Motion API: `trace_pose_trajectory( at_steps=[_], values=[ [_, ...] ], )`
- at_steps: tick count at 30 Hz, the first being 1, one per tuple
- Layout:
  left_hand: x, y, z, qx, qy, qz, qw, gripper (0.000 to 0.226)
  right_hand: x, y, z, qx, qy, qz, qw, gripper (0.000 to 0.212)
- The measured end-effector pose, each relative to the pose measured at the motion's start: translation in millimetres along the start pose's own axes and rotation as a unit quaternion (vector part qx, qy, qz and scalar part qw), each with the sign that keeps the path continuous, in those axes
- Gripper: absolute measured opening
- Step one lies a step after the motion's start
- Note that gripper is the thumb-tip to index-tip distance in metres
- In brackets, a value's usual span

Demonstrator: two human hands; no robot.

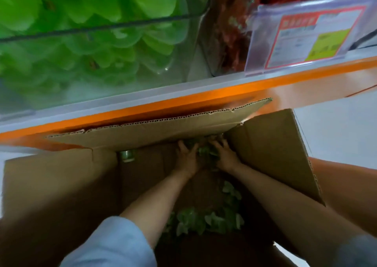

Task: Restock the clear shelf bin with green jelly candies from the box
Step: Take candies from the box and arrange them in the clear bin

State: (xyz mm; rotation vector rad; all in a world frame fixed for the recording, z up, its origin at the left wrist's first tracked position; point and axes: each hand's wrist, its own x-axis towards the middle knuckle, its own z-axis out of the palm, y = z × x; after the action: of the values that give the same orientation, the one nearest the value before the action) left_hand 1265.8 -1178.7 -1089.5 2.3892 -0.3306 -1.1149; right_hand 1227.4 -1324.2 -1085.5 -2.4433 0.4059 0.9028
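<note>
Both my arms reach down into an open cardboard box (271, 144) below the shelf. My left hand (188, 157) and my right hand (224, 156) cup a bunch of green jelly candies (206, 152) between them at the far end of the box, fingers curled round the pile. More green candies (210, 220) lie loose on the box floor nearer to me. Above, the clear shelf bin (183, 48) holds many green candies (81, 32) behind its transparent front wall.
An orange-and-white shelf edge (204, 95) runs across above the box. To the right stand a bin of red-wrapped goods (230, 32) and a plastic price tag holder (306, 38). The box flaps stand up on the far, left and right sides. A tape roll (126, 156) sits inside the box.
</note>
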Motion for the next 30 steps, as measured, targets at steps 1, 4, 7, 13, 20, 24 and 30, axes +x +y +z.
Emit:
trace_pose_trajectory(
  at_steps=[1,4,7,13,20,24,30],
  values=[
    [0.1,1.1,2.0,-0.001,0.007,-0.006,1.000,0.071,0.4,1.9,2.4,0.011,-0.012,-0.002,1.000,0.082],
    [2.7,3.9,4.9,0.021,-0.001,-0.019,1.000,0.073,-0.1,7.7,9.4,0.045,-0.010,-0.014,0.999,0.081],
    [8.3,2.2,4.4,0.055,-0.035,-0.010,0.998,0.070,-0.6,13.7,13.7,0.073,0.003,-0.021,0.997,0.083],
    [9.2,-23.8,4.1,0.124,-0.018,0.060,0.990,0.054,-3.4,19.1,24.7,0.125,0.003,-0.056,0.991,0.081],
    [4.7,-42.9,-0.7,0.058,0.042,0.089,0.993,0.050,-5.4,5.6,21.8,0.229,0.018,-0.067,0.971,0.068],
    [5.0,-48.4,-2.2,0.095,0.037,0.090,0.991,0.060,-18.2,2.5,13.6,0.243,0.021,-0.081,0.966,0.067],
    [6.3,-21.9,16.7,0.099,0.069,0.013,0.993,0.059,-49.2,0.9,-8.0,0.284,0.020,-0.079,0.955,0.068]
  ],
)
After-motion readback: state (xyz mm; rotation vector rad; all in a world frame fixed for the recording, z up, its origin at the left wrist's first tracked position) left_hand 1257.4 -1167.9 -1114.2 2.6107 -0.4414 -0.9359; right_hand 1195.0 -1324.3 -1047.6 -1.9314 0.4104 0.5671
